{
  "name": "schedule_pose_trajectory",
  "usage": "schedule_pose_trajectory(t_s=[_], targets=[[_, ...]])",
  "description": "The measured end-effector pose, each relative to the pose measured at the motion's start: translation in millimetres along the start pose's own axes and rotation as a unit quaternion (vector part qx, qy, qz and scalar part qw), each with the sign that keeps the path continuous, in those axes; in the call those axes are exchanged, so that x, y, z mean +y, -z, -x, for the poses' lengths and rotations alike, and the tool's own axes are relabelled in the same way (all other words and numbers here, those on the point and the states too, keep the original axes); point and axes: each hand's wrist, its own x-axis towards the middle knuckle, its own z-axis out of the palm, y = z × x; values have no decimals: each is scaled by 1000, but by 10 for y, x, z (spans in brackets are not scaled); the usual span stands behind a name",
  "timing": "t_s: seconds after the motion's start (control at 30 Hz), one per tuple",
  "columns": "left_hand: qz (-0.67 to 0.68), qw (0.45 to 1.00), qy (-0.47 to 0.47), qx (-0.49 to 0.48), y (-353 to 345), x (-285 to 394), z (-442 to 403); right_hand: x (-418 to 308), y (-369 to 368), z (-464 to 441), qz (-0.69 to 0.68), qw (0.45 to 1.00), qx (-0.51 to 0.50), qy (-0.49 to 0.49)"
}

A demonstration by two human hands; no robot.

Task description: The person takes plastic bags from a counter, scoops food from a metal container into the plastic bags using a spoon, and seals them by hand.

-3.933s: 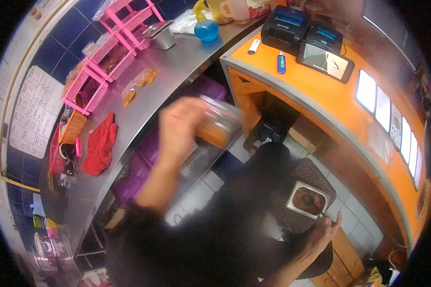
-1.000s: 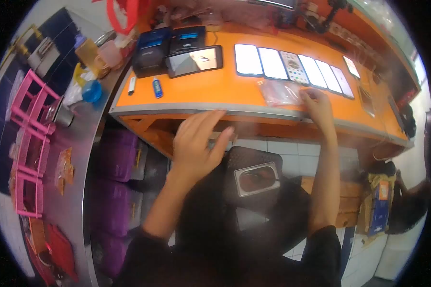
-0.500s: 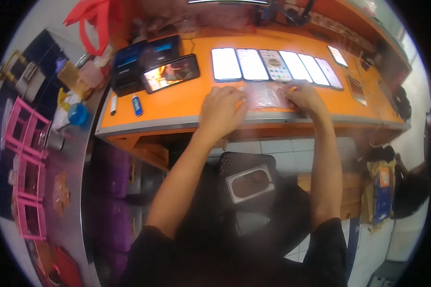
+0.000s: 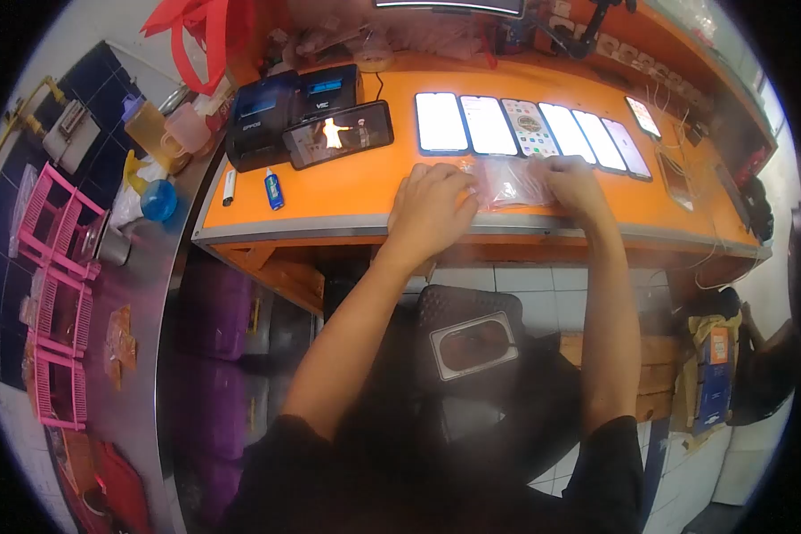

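A clear plastic bag [image 4: 513, 184] lies flat near the front edge of the orange table, between my hands. My left hand [image 4: 429, 209] is at its left edge, fingers curled and closed on the plastic, the thumb toward the front. At the opposite edge my right hand [image 4: 576, 189] bends its fingers inward and grips the bag's upper right part; its thumb is mostly hidden. Just behind the bag stands a row of several lit phones, among them one with a white screen [image 4: 441, 123] and one showing app icons [image 4: 529, 128].
A phone playing video [image 4: 339, 135] leans against black printers [image 4: 262, 120]. A blue tube [image 4: 274, 189] and a marker [image 4: 230, 188] lie on the table's left. More phones [image 4: 676, 181] and cables are on its right. An open phone box [image 4: 473, 345] rests below, near my lap.
The whole view has shifted slightly, so the table appears farther right and lower. Both hands remain at the bag's edges, and my left fingers have shifted a little on it.
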Motion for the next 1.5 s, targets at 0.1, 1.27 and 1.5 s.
schedule_pose_trajectory(t_s=[0.1, 1.27, 1.5], targets=[[9, 1000, 3, -9, -4, -4, -1, 190, 82, -14, -53, 998, 8, 18], [476, 751, 354, -289, -249, 645, 2395, 662, -1113, 2925, -386, 890, -44, -238], [381, 798, 343, -317, -200, 695, 2435, 676, -1117, 2991, -373, 886, -70, -266]])
